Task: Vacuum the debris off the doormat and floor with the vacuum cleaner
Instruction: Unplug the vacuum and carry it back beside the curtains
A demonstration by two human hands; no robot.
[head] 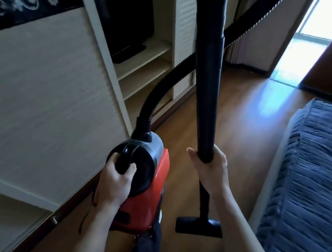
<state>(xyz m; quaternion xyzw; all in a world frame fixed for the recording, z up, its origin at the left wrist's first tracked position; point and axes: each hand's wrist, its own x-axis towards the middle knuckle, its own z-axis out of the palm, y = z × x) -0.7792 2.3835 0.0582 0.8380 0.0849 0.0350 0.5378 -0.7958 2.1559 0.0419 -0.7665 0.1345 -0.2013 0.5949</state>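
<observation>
A red and grey vacuum cleaner (151,178) hangs off the floor, carried by its black top handle, which my left hand (114,180) grips. Its ribbed black hose (159,89) arcs up and away to the top right. My right hand (210,172) grips the thick black wand (206,78), which stands nearly upright. The wand's thinner lower tube ends in a flat black floor nozzle (199,226) just above or on the wooden floor (244,118). No doormat or debris is in view.
A cream wardrobe with open shelves (145,61) and a dark screen lines the left side. A bed with a blue quilt (315,184) fills the right. The wooden floor forms a narrow aisle between them toward a bright doorway (307,38).
</observation>
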